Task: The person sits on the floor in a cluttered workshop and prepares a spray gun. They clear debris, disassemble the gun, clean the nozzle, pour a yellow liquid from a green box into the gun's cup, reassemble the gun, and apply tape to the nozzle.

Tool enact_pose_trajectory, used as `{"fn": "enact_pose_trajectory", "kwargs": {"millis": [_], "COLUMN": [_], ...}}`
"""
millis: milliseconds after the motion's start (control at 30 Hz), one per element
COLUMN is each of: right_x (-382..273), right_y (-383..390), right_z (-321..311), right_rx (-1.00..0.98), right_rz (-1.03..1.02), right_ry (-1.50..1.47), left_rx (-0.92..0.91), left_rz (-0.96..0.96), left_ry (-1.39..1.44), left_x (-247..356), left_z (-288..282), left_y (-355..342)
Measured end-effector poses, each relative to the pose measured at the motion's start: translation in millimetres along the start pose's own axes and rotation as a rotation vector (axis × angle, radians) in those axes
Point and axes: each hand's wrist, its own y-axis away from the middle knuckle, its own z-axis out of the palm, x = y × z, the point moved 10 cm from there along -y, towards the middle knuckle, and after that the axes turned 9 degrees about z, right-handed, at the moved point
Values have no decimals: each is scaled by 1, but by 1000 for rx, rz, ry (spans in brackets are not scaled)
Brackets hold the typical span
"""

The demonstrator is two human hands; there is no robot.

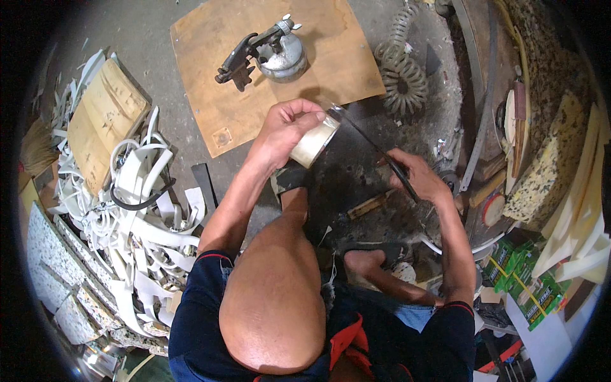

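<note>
My left hand point(289, 130) is closed around a wide roll of pale packing tape point(315, 141), thumb and fingers near its upper rim. In my right hand point(417, 175) is a long, thin dark strip point(375, 143), slanting up and left. Its far end meets a shiny, clear bit beside the roll; whether tape sticks to it I cannot tell. Just beyond my left hand lies a brown board point(223, 83), bearing a spray gun with a round metal cup point(283, 60).
White foam offcuts point(143, 184) heap at the left beneath a wooden panel point(108, 121). A coiled air hose point(402, 86) lies beyond my right hand. Speckled foam point(547, 165) and green packages point(525, 280) are at the right. A small wood piece point(369, 205) rests on the floor.
</note>
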Motion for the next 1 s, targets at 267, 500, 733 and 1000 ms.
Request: {"fn": "enact_pose_trajectory", "kwargs": {"millis": [267, 500, 733, 1000], "right_x": [-20, -28, -25, -24], "right_y": [-10, -10, -9, -8], "right_z": [-13, -16, -17, -21], "right_rx": [-5, 44, 64, 71], "right_rz": [-8, -37, -52, -15], "right_ry": [19, -10, -7, 32], "left_rx": [-34, -64, -48, -46], "left_rz": [-6, 15, 13, 1], "left_ry": [-2, -9, -18, -29], "left_x": [0, -5, -8, -5], "left_z": [10, 11, 11, 15], "left_y": [-8, -13, -11, -11]}}
